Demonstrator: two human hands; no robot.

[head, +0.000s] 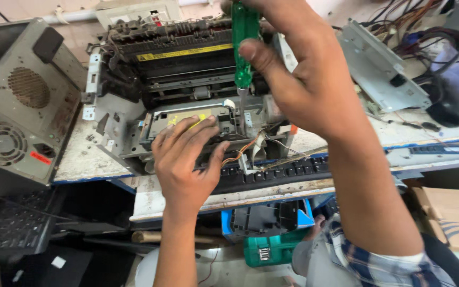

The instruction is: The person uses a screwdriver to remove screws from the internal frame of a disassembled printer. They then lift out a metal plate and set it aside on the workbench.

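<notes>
**2 hands on an opened printer, screwdriver held upright**

The right hand (298, 79) is clenched around a translucent green plastic-handled screwdriver (244, 45), held upright with its metal shaft pointing straight down into the stripped grey-and-black printer chassis (187, 90). The thumb lies across the lower part of the handle. The tip of the shaft meets the frame just right of the printer's middle, beside a bundle of thin orange and white wires (251, 146).

The left hand (184, 159) rests flat on the front of the chassis, fingers spread over a grey inner plate with a yellow label, thumb hooked on the lower edge; it presses rather than grips.

The printer sits on a worn white workbench (81, 159) with a blue edge. Just in front of it lies a black computer keyboard (282, 172). To the left stands a grey metal computer power-supply box (17, 106) with 2 round vents. At the right rear lie a loose grey metal panel (378, 69) and a tangle of dark cables (426, 26). Below the bench sits a green plastic crate (269, 252).
</notes>
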